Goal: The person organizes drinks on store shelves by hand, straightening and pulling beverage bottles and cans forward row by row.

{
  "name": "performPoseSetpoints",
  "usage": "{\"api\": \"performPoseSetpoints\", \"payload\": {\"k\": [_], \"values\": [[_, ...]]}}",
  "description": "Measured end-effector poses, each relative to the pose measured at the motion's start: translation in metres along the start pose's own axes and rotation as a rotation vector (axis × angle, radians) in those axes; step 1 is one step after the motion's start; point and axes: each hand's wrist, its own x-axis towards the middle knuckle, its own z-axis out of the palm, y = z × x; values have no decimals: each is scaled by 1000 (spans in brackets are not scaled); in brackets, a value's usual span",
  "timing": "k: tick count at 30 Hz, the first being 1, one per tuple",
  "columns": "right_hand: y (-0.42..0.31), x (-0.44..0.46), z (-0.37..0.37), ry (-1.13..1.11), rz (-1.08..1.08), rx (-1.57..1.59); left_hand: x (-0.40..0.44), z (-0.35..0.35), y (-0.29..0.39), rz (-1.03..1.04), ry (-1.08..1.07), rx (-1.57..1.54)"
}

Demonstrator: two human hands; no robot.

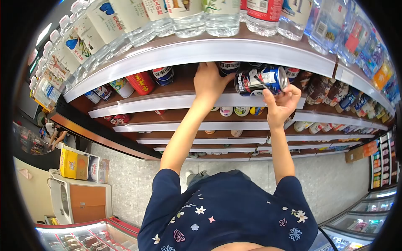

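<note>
My right hand (281, 100) grips a blue and black Pepsi can (259, 81) by its end, thumb and fingers closed around the rim. The can lies nearly sideways in front of the shelf edge. My left hand (209, 83) reaches under the upper shelf, its thumb and fingers around the left and front of another dark Pepsi can (229, 67) that stands on the shelf. The overhanging shelf lip hides some of those fingertips and the top of that can. Left of this hand stands one more dark can (163, 76) with similar Chinese lettering.
Several water bottles (186, 19) line the upper shelf, whose white front edge (201, 53) overhangs my hands. Also on the can shelf are a red can (140, 83) and brown bottles (320, 90). A sink cabinet (88, 203) and yellow box (73, 164) stand at lower left; a person (56, 134) is beyond.
</note>
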Motion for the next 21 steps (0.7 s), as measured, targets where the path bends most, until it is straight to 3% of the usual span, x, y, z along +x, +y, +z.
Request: {"api": "performPoseSetpoints", "payload": {"k": [2, 6, 11, 15, 17, 19, 21], "values": [[-1, 1, 8, -38, 12, -32, 3, 2, 3, -14, -39, 60], [3, -8, 28, -58, 23, -68, 3, -14, -14, -7, -213, -144], [6, -16, 63, -57, 13, -133, -27, -55, -47, 310, 151, -65], [32, -14, 93, -160, -92, -294, -52, -73, -86, 429, 316, -46], [38, -9, 107, -145, -12, -310, -75, -90, -97, 476, 365, -36], [34, 1, 122, -143, 4, -329, -111, -106, -115, 389, 300, -122], [28, 11, 130, -164, 202, -519, -157, -114, -137, 221, 182, -170]]}}
